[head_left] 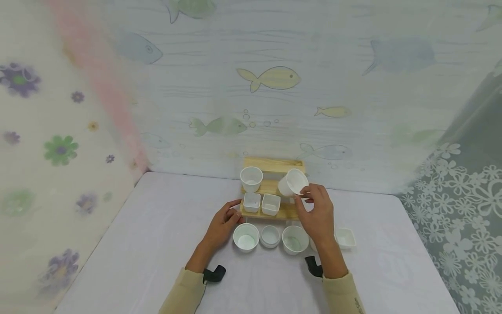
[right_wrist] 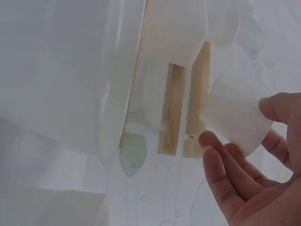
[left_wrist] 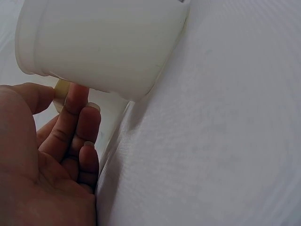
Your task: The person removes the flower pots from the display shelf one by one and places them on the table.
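My right hand (head_left: pixel 318 216) pinches a round white cup (head_left: pixel 289 184) at its rim and tilts it over the right end of a stepped wooden rack (head_left: pixel 274 165). In the right wrist view the thumb lies on one side of the cup (right_wrist: pixel 235 113) and the fingers on the other. At the rack's lower left end, my left hand (head_left: pixel 221 226) grips the wooden edge (left_wrist: pixel 61 89) between thumb and fingers. Another round white cup (head_left: pixel 251 178) stands on the middle step, left side. Two small square white cups (head_left: pixel 252 203) sit side by side on the lowest step.
In front of the rack a row of white containers stands on the white tablecloth (head_left: pixel 137 261): a round bowl (head_left: pixel 246 237), a smaller round dish (head_left: pixel 270 236), another bowl (head_left: pixel 295 240) and a square dish (head_left: pixel 346 238). The right forearm partly covers one more. A fish-patterned curtain (head_left: pixel 219 96) hangs behind.
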### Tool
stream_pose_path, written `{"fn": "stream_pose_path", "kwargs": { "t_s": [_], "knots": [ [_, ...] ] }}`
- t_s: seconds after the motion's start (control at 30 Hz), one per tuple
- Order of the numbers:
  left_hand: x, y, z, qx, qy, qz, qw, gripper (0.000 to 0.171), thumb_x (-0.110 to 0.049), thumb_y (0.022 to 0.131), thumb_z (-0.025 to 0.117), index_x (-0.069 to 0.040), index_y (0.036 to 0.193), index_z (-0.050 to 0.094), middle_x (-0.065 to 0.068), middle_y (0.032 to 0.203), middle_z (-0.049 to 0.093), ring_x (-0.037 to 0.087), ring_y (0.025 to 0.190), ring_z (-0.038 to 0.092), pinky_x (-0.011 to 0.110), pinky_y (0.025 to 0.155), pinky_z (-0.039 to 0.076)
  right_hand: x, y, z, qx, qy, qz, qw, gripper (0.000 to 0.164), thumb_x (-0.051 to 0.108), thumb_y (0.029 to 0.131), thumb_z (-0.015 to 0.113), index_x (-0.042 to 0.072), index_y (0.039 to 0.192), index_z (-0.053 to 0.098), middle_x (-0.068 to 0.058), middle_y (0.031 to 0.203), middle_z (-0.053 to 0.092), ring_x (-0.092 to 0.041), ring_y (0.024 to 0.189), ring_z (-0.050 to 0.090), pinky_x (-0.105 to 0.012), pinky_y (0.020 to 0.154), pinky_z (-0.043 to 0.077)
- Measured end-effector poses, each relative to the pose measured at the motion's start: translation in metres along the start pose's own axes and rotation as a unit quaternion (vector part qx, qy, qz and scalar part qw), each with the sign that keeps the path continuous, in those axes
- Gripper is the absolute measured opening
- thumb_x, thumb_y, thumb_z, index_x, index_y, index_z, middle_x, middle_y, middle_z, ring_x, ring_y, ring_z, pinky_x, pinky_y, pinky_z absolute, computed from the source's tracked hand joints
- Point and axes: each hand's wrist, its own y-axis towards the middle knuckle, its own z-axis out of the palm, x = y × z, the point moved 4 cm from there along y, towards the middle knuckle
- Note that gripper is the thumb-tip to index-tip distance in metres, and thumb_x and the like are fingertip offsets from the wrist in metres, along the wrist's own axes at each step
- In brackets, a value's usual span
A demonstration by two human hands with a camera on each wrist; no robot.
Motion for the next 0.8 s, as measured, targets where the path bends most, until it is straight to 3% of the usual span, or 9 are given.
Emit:
{"fn": "stream_pose_path", "kwargs": {
  "t_s": [0.17,0.37,0.57,0.8],
  "knots": [
    [0.000,0.000,0.000,-0.002,0.004,0.000,1.0000,0.043,-0.019,0.111,0.058,-0.022,0.154,0.053,0.002,0.093,0.075,0.017,0.093,0.071,0.027,0.095,0.051,0.001,-0.003,-0.005,0.000,-0.010,-0.006,1.000,0.021,0.004,0.090,0.082,0.004,0.103,0.065,-0.011,0.116,0.067,-0.025,0.099,0.074,-0.045,0.079,0.061],
    [-0.001,0.001,0.000,-0.001,0.005,0.005,1.0000,0.043,-0.020,0.111,0.058,-0.021,0.154,0.052,0.003,0.093,0.075,0.019,0.094,0.072,0.028,0.095,0.051,0.001,-0.006,-0.012,-0.004,-0.013,-0.020,1.000,0.020,0.005,0.091,0.081,0.004,0.102,0.066,-0.011,0.114,0.069,-0.023,0.100,0.072,-0.031,0.081,0.059],
    [0.000,0.003,-0.001,0.006,0.008,0.013,0.9999,0.043,-0.020,0.112,0.057,-0.020,0.154,0.052,0.002,0.094,0.076,0.018,0.094,0.073,0.028,0.095,0.052,0.000,-0.010,-0.017,0.016,-0.034,0.006,0.999,0.025,0.009,0.091,0.084,0.002,0.106,0.066,-0.015,0.122,0.068,-0.025,0.104,0.071,-0.046,0.084,0.061],
    [0.001,0.001,0.000,0.005,0.005,0.023,0.9997,0.044,-0.019,0.111,0.058,-0.015,0.154,0.052,0.003,0.094,0.076,0.019,0.093,0.073,0.027,0.094,0.052,0.002,-0.012,-0.023,0.023,-0.041,0.009,0.999,0.030,0.008,0.089,0.086,0.003,0.106,0.062,-0.017,0.123,0.067,-0.025,0.103,0.070,-0.044,0.085,0.060]
  ]
}}
